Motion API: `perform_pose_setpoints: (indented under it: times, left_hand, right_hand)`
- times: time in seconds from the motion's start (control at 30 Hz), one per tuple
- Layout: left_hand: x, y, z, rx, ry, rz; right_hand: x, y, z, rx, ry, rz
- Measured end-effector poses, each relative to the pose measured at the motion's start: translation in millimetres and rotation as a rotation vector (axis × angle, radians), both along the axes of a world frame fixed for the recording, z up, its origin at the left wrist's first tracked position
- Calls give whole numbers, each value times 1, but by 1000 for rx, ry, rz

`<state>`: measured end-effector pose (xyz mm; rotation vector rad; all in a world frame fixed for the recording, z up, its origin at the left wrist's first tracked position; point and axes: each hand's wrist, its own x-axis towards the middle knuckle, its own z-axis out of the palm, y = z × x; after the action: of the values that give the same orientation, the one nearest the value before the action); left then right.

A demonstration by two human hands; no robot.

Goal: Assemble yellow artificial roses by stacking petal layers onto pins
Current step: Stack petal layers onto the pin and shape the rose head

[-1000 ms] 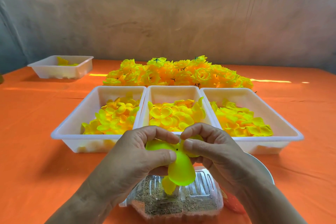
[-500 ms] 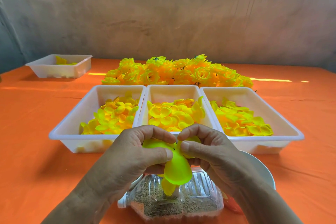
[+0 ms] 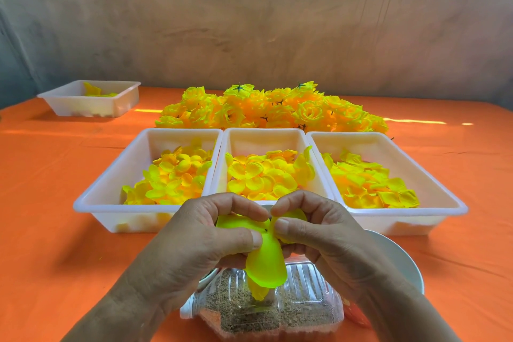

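A big heap of finished roses [image 3: 272, 111] lay behind the middle tray [image 3: 266, 132], so much looked done, yet that tray, the left tray [image 3: 91, 203] and the right tray [image 3: 455, 204] flanking it each held plenty of loose yellow petals, suggesting many flowers remained. In front of the middle tray, the left grip [image 3: 194, 239] and right grip [image 3: 327, 233] both pinched a yellow-green petal layer [image 3: 266, 261] above a clear container [image 3: 305, 305] of brown grains, apparently mid-stack, the pin mostly hidden. Far left of the middle tray, a small tray [image 3: 69, 103] on the orange desk [image 3: 41, 203] held a few petals.
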<state>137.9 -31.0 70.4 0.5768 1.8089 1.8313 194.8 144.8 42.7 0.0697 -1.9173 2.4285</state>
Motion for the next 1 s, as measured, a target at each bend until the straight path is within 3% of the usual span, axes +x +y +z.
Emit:
perform_pose_setpoints:
  times: [0.3,0.57,1.0]
  left_hand:
    - [-2,1,-12,-72,-24,-21]
    - [-9,2,-28,-240,-68,-71]
    - [-12,1,-35,-320,-96,-79]
  right_hand:
    - [0,0,-4,60,-38,-7]
    - [1,2,-6,283,-143,-5]
    - [-2,3,-16,362,-247,1]
